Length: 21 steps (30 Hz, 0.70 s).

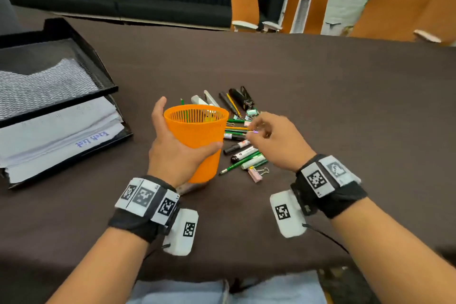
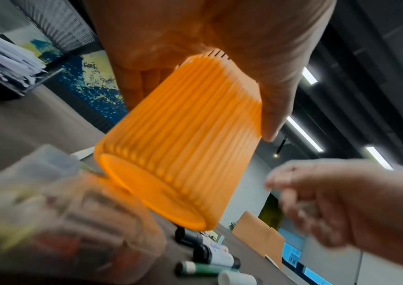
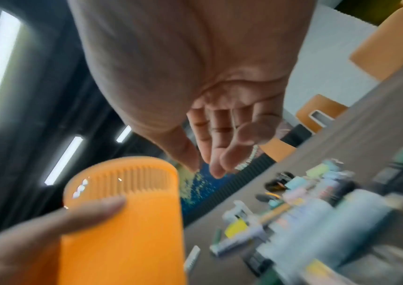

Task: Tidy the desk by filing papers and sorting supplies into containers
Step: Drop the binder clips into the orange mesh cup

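Note:
My left hand [image 1: 172,148] grips an empty ribbed orange cup [image 1: 197,136], thumb on the near side and fingers round the far side. The cup [image 2: 183,144] is off the table and tilted, its base showing in the left wrist view. Just right of the cup lies a pile of pens, markers and pencils [image 1: 240,140] on the brown table. My right hand [image 1: 256,128] hovers over that pile beside the cup's rim [image 3: 122,173]. Its fingers [image 3: 217,169] are loosely bent and nothing shows between them.
A black mesh two-tier tray [image 1: 61,96] stands at the left with a stack of papers [image 1: 56,136] in its lower tier. A black stapler [image 1: 243,99] and binder clips [image 1: 257,173] lie around the pile. A clear plastic box [image 2: 49,202] sits under the cup. Orange chairs [image 1: 306,2] line the far edge.

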Motion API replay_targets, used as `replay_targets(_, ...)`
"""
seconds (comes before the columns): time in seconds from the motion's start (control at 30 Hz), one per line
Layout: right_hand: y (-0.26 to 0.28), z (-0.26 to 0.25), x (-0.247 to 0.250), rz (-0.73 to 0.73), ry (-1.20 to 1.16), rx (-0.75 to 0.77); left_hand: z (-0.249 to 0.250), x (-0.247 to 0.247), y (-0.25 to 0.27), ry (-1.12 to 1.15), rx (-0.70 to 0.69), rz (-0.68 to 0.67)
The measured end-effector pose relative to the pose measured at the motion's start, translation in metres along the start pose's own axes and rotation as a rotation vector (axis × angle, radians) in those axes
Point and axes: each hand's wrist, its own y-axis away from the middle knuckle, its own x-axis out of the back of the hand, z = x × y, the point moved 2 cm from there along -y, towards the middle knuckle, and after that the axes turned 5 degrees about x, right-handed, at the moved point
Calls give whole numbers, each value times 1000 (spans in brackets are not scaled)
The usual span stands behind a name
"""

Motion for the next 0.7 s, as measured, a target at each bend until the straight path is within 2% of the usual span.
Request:
replay_targets(0.1,22,31,-28,-166,283,-226,4,4,19,39,-28,-33)
replay_targets(0.2,32,35,-39,-256,374,-345,12,10,31,91,-78,-59)
replay_targets(0.3,35,34,-36,-302,416,-346,12,16,37,132,-115,-116)
replay_targets(0.5,34,36,-30,-292,435,-291,7,11,34,117,-117,-178)
replay_targets(0.57,39,37,-22,-210,363,-284,4,8,32,96,-124,-207)
replay_targets(0.7,53,22,6,144,4,-210,8,4,31,34,-160,-315)
